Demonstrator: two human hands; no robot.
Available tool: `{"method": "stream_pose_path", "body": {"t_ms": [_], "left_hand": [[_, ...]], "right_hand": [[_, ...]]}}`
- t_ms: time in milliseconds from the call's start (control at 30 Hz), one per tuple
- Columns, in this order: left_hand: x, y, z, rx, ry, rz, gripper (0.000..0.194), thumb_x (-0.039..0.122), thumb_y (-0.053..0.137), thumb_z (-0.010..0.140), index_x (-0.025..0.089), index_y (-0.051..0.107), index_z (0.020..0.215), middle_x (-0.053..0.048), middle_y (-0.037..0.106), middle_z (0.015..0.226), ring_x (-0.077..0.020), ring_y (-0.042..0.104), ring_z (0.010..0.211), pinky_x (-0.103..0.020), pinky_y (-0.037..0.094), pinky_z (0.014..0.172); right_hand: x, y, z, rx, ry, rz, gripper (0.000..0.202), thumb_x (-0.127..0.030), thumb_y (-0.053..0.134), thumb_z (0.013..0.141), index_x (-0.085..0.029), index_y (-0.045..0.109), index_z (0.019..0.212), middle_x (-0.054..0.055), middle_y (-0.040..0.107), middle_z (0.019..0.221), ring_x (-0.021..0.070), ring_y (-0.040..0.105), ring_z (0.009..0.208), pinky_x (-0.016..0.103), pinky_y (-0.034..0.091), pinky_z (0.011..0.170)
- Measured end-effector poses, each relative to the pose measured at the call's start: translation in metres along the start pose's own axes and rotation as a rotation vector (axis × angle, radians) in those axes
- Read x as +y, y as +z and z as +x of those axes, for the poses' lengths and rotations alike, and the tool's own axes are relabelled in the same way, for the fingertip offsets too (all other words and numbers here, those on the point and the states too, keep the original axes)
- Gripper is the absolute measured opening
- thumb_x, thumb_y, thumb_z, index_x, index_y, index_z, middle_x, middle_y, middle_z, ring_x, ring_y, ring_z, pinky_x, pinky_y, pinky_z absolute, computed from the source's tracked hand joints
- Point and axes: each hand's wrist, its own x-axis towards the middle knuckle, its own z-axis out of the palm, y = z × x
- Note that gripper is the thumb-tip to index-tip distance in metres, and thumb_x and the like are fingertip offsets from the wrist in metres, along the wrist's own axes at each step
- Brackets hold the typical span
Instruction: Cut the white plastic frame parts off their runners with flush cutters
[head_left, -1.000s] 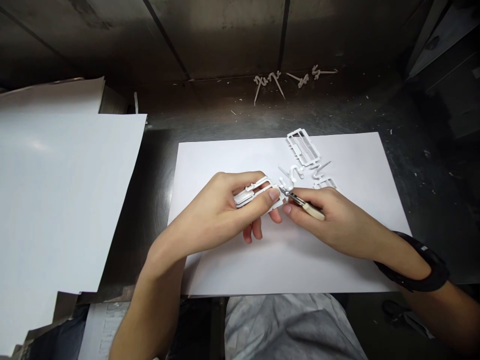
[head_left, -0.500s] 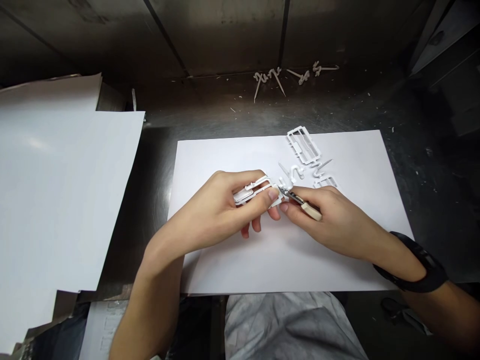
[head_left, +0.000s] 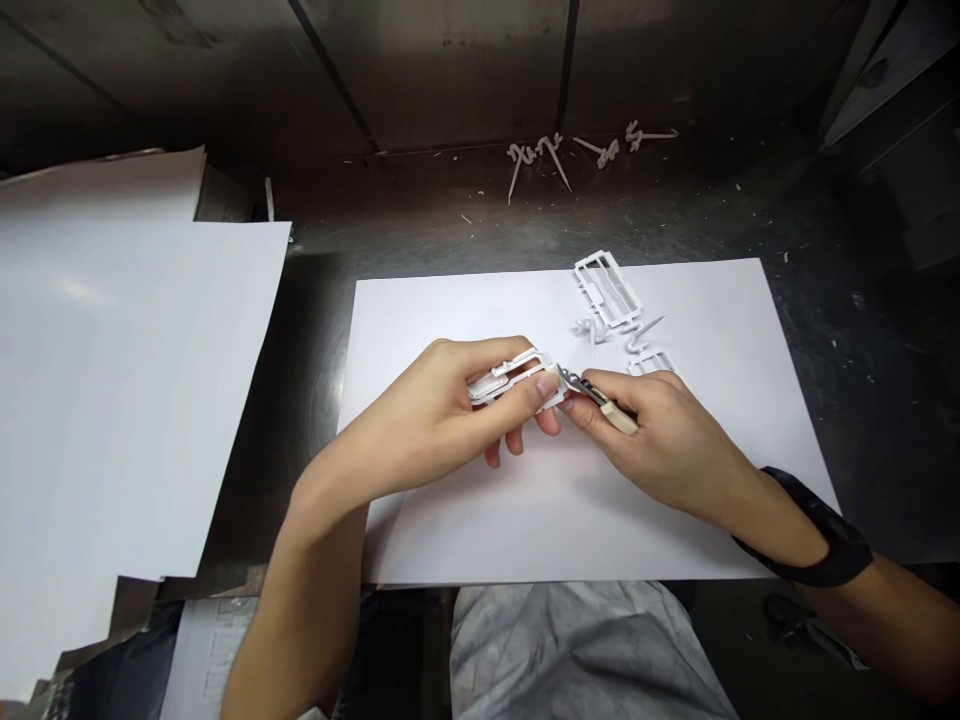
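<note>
Between thumb and fingers, my left hand holds a white plastic frame above a white sheet. My right hand is closed around cutters with a cream handle, and their metal jaws meet the frame's right end. A loose curved white sprue is just beyond the jaws. Farther back on the sheet is a rectangular white frame, with another sprue beside it. A smaller white frame is partly hidden behind my right hand.
Large white sheets are stacked at the left. Several sprue scraps and small chips lie along the back of the dark metal table, near the metal wall.
The curved sprue has come off the held frame's right end and dropped onto the sheet, slightly farther back. Both hands have hardly moved; my right wrist has shifted slightly left.
</note>
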Motion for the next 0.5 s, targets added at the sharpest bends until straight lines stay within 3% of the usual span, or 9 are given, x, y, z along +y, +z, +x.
{"method": "stream_pose_path", "body": {"t_ms": [167, 267, 367, 433, 500], "left_hand": [[-0.002, -0.019, -0.008, 0.007, 0.051, 0.251, 0.032, 0.042, 0.057, 0.111, 0.023, 0.077, 0.095, -0.003, 0.074, 0.092, -0.0200, 0.066, 0.082, -0.024, 0.047, 0.065], [-0.008, -0.024, -0.007, -0.061, 0.048, 0.357, 0.018, 0.046, 0.070, 0.104, 0.029, 0.078, 0.105, -0.002, 0.073, 0.108, -0.0229, 0.065, 0.100, -0.026, 0.050, 0.077], [-0.014, -0.018, -0.001, 0.097, 0.071, 0.453, 0.027, 0.054, 0.077, 0.099, 0.035, 0.076, 0.118, -0.003, 0.067, 0.127, -0.0277, 0.058, 0.122, -0.034, 0.053, 0.096], [-0.020, -0.012, 0.005, 0.197, 0.099, 0.553, 0.036, 0.058, 0.077, 0.098, 0.035, 0.073, 0.125, -0.005, 0.062, 0.138, -0.0317, 0.052, 0.130, -0.046, 0.050, 0.109], [-0.029, -0.008, 0.009, 0.187, 0.086, 0.681, 0.045, 0.057, 0.082, 0.093, 0.033, 0.070, 0.129, -0.008, 0.055, 0.148, -0.0375, 0.045, 0.138, -0.060, 0.044, 0.115]], "right_hand": [[-0.013, -0.016, -0.007, 0.046, -0.038, 0.062, 0.048, -0.040, 0.061, 0.112, -0.021, 0.042, 0.073, -0.004, 0.042, 0.066, 0.0149, 0.040, 0.061, 0.032, 0.031, 0.057], [-0.018, -0.034, -0.010, 0.332, -0.062, 0.021, 0.038, -0.035, 0.064, 0.111, -0.022, 0.055, 0.076, -0.002, 0.048, 0.068, 0.0166, 0.043, 0.061, 0.033, 0.033, 0.056], [-0.011, -0.047, -0.006, 0.658, -0.071, -0.127, 0.023, -0.037, 0.067, 0.111, -0.021, 0.071, 0.095, -0.001, 0.052, 0.070, 0.0178, 0.045, 0.060, 0.034, 0.032, 0.057], [-0.001, -0.051, 0.001, 0.672, -0.048, -0.225, 0.021, -0.043, 0.073, 0.108, -0.022, 0.075, 0.113, 0.001, 0.062, 0.078, 0.0203, 0.053, 0.067, 0.034, 0.035, 0.063], [0.009, -0.051, 0.007, 0.554, 0.020, -0.309, 0.022, -0.044, 0.076, 0.105, -0.024, 0.076, 0.112, 0.002, 0.067, 0.082, 0.0227, 0.057, 0.071, 0.034, 0.034, 0.065]]}}
